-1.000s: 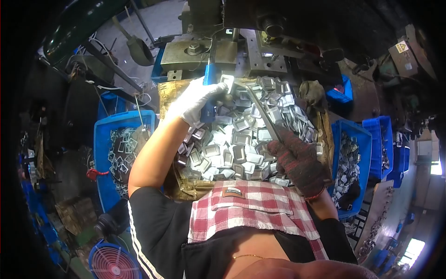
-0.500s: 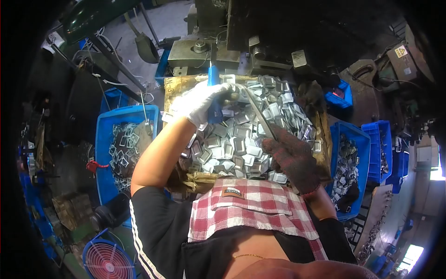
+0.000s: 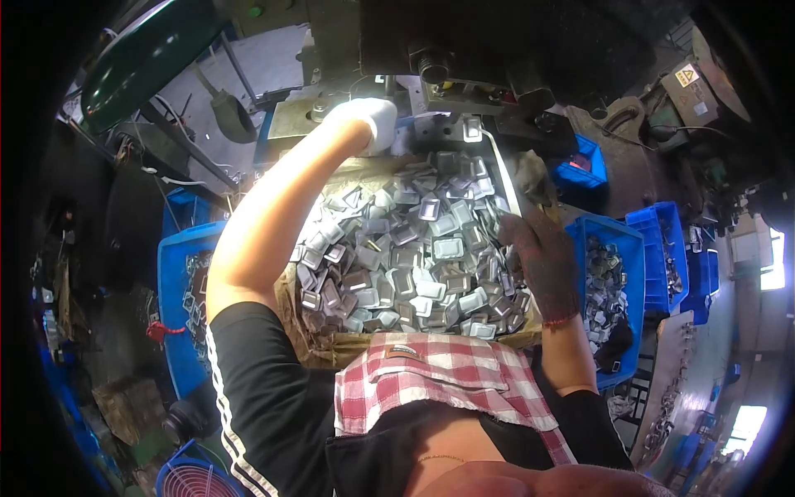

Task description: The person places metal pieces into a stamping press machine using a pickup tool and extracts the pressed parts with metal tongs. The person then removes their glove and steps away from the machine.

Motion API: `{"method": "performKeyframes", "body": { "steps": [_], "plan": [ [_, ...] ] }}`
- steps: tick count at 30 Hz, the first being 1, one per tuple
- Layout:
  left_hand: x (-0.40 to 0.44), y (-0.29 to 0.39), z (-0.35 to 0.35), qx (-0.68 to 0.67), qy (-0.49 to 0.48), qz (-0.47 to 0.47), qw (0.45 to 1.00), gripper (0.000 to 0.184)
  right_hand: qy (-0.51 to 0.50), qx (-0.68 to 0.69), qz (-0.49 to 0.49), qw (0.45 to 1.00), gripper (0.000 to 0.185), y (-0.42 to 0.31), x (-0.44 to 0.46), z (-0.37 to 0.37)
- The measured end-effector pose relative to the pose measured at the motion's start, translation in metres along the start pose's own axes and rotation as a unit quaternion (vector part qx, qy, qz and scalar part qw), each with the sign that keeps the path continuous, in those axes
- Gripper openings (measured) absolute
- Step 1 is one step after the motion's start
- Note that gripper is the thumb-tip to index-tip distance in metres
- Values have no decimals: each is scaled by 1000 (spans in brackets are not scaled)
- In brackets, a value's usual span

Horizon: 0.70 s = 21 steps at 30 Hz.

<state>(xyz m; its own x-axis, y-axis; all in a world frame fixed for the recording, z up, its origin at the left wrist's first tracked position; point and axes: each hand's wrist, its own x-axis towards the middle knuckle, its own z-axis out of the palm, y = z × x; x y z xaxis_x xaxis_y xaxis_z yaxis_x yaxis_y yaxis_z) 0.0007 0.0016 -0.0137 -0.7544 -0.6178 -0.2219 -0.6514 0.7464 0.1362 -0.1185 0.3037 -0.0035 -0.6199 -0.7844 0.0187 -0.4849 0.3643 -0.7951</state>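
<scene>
My left hand point(image 3: 374, 124), in a white glove, is at the front edge of the machine, beyond the pile. It looks curled closed; the arm and glove hide its fingers and whatever they hold. My right hand point(image 3: 542, 261), in a dark glove, is closed around a long, thin metal tool point(image 3: 503, 172) that looks like tweezers. At the tool's far tip a small rectangular metal piece point(image 3: 472, 129) shows against the machine's die point(image 3: 439, 128). Between my arms lies a heap of similar small metal pieces point(image 3: 431, 248).
Blue bins with metal parts stand on the left point(image 3: 166, 282) and right point(image 3: 633, 273), with another blue crate point(image 3: 658, 257) farther right. The dark press point(image 3: 497, 41) looms over the far side. A green lamp shade point(image 3: 145, 66) hangs upper left, and a fan point(image 3: 199, 480) stands lower left.
My left hand has moved forward to the machine, and the blue tool it held is out of sight. The metal tool in my right hand now reaches farther forward, with a piece at its tip.
</scene>
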Motion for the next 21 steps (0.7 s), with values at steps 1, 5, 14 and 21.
{"method": "performKeyframes", "body": {
  "steps": [1, 5, 14, 21],
  "plan": [
    [11, 3, -1, 0, -18, -3, 1000, 28, -21, 30, 62, 997, 30, -10, 4, 1],
    [4, -3, 24, -127, 125, -33, 983, 33, -47, 56, 78, 994, 27, -26, 27, 10],
    [-105, 12, 78, -132, 32, 176, 975, 46, -26, 84, 11, 996, 27, -5, 50, 37],
    [-120, 25, 50, -258, -53, 18, 964, 35, 50, 48, 64, 996, 26, -4, 46, 28]
  ]
}}
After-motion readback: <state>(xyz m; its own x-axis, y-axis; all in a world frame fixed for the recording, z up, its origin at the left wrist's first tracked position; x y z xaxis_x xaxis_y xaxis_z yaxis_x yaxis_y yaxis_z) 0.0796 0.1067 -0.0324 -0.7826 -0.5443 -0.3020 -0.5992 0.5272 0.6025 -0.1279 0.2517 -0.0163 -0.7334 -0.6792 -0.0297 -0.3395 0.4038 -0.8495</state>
